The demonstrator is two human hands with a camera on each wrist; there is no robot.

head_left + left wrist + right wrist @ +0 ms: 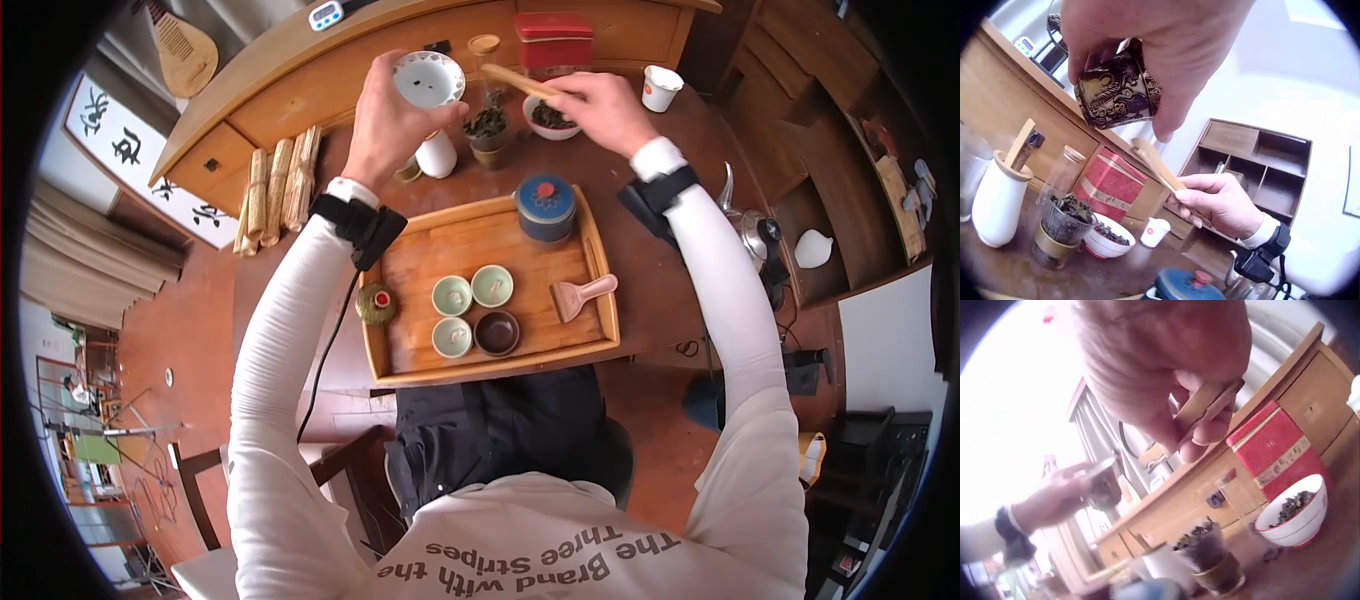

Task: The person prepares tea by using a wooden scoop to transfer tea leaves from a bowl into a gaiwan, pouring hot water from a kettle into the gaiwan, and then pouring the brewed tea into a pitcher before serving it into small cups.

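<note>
My left hand [385, 125] grips a patterned cup [430, 80] with a white inside holding a few dark bits; its dark decorated outside [1117, 94] shows in the left wrist view. Between the thumb and fingers of my right hand [608, 112] is a wooden tool [515, 80], its tip pointing toward the cup without touching it. Below the hands stand a glass [487, 125] heaped with dark leaves, a white bowl [550, 118] of leaves and a white vase [436, 156].
A wooden tray [420, 250] holds small cups [452, 295], a blue lidded jar [546, 208], a pink-handled brush [583, 296] and a round green figure [376, 304]. Behind are a red box [553, 42] and a paper cup [661, 88]. Bamboo rolls [278, 190] lie left, a kettle [755, 232] right.
</note>
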